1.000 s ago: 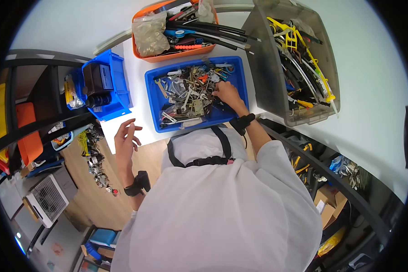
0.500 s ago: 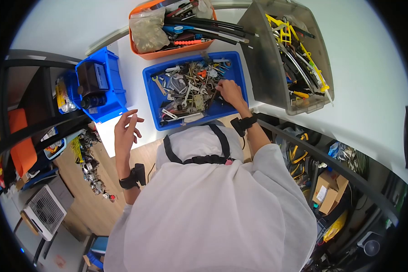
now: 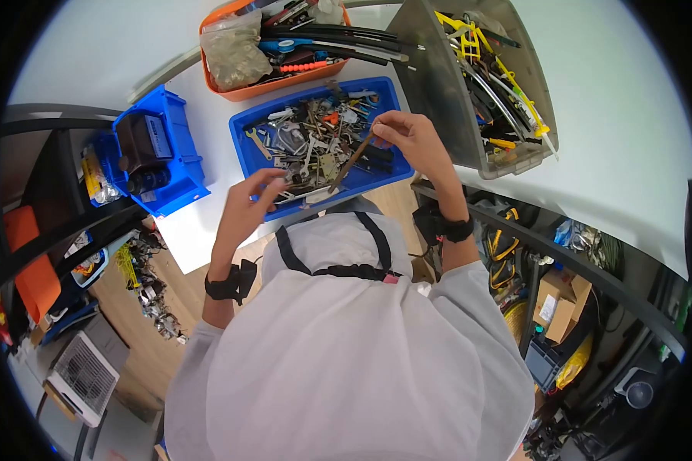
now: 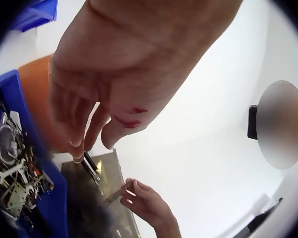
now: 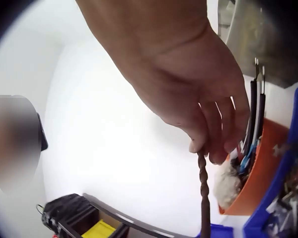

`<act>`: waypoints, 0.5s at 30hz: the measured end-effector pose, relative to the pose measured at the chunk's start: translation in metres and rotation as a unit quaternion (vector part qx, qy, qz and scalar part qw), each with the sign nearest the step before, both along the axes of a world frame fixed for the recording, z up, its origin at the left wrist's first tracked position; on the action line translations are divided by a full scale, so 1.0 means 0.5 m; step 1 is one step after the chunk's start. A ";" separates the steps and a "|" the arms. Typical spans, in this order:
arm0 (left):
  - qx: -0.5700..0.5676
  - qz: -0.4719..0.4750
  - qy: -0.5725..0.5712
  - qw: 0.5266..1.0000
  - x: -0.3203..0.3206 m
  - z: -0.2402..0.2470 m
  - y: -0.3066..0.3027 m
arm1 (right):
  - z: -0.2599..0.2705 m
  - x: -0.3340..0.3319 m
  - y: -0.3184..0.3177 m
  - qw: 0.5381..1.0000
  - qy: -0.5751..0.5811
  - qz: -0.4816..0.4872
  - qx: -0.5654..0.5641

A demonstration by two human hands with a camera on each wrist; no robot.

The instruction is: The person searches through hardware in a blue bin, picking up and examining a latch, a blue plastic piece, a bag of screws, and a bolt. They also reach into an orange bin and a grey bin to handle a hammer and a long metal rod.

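My right hand pinches one end of a long brown drill bit between thumb and fingertips. In the right wrist view its twisted shank hangs down from the fingers. The bit slants across the near right part of a blue tray, over a heap of metal parts. My left hand is at the tray's near left corner, fingers loosely bent and nothing in them. Among the pieces in the tray are an open-ended wrench and a flat perforated plate.
Behind the tray stands an orange bin with a plastic bag and black tubes. A grey translucent bin of cables and yellow tools is at the right. To the left is a blue bin with a dark bottle.
The right hand has come up out of the heap with the drill bit and shifted right. The left hand has moved right, toward the tray's near left corner.
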State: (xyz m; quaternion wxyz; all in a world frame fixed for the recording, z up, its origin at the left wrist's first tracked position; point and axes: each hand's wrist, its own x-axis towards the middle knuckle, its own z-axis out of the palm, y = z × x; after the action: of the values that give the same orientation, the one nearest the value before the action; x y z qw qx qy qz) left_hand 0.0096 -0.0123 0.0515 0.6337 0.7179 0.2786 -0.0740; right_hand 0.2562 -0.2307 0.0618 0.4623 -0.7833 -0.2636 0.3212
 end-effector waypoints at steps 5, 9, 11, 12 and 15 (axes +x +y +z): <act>-0.043 -0.120 -0.046 0.991 0.044 0.061 -0.039 | 0.080 -0.013 0.029 0.980 0.170 0.054 0.092; -0.081 -0.136 -0.058 0.986 0.051 0.087 -0.067 | 0.100 -0.006 0.031 0.972 0.193 0.077 0.111; -0.085 -0.128 -0.051 0.987 0.060 0.104 -0.088 | 0.103 0.003 0.025 0.970 0.198 0.084 0.117; -0.091 -0.122 -0.046 0.987 0.065 0.112 -0.098 | 0.106 0.009 0.022 0.968 0.202 0.090 0.120; -0.102 -0.116 -0.063 0.986 0.080 0.115 -0.129 | 0.112 0.027 0.012 0.966 0.199 0.102 0.129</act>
State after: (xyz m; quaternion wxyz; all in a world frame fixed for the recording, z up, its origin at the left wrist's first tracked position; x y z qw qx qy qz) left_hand 0.0494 -0.0769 0.1092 0.7068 0.6804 0.1439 -0.1297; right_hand 0.2695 -0.2246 0.1179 0.5677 -0.6064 -0.2838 0.4791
